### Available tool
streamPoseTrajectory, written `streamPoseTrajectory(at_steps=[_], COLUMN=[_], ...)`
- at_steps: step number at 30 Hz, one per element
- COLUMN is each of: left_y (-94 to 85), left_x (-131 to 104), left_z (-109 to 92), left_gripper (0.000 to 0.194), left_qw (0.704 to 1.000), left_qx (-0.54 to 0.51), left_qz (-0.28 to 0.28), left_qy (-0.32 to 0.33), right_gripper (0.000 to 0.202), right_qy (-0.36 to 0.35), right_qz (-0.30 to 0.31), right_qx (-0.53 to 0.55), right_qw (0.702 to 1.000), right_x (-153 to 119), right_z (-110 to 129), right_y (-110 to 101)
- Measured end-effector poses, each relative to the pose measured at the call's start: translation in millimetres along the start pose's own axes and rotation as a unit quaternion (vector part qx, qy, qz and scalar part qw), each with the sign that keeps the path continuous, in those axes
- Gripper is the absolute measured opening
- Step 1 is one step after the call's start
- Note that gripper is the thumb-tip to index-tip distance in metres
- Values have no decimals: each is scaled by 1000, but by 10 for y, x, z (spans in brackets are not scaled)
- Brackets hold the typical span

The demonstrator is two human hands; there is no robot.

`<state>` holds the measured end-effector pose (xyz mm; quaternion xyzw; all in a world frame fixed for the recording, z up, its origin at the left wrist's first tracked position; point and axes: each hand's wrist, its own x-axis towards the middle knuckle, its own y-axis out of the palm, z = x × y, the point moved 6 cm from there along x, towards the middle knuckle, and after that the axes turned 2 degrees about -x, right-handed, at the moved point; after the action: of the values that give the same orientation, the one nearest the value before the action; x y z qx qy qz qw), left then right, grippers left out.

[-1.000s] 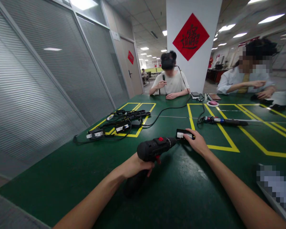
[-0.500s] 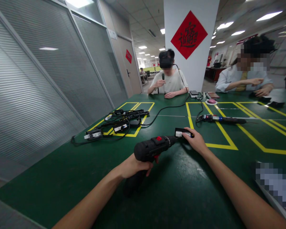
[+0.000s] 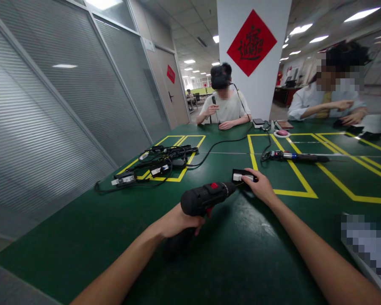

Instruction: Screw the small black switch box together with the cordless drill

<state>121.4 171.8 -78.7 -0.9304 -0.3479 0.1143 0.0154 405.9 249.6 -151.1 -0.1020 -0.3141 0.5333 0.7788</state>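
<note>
My left hand is wrapped round the grip of a black cordless drill with red accents. The drill points right and away from me, its bit tip close to a small black box with a white label. Whether the bit touches the box, I cannot tell. My right hand grips the right end of that box, fingers over its top, and covers part of the label. The box is at the table surface, just in front of the yellow tape lines.
Black adapters with cables lie at the left within yellow tape. A corded pen-shaped tool lies at the right, behind it a pink round object. Two people sit across the green table. A blurred-out flat object lies near right.
The drill has shifted slightly to the right, its tip nearer the box. My right hand keeps its hold on the box, and the view has moved a little.
</note>
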Motion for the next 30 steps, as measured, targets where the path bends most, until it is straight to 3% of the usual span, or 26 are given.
streamPoseTrajectory(at_steps=[25,30], left_y=[-35,-13], left_x=[38,49], left_z=[54,28], left_gripper=[39,32], left_qw=[1000,1000], left_qx=[-1,1], left_qz=[-1,-18], left_qy=[-1,-2], right_gripper=[43,44], right_qy=[-20,-19], right_qz=[-3,-6], right_qx=[-8,4], right_qw=[1000,1000], right_x=[-16,-8], right_z=[40,13], right_y=[-18,-7])
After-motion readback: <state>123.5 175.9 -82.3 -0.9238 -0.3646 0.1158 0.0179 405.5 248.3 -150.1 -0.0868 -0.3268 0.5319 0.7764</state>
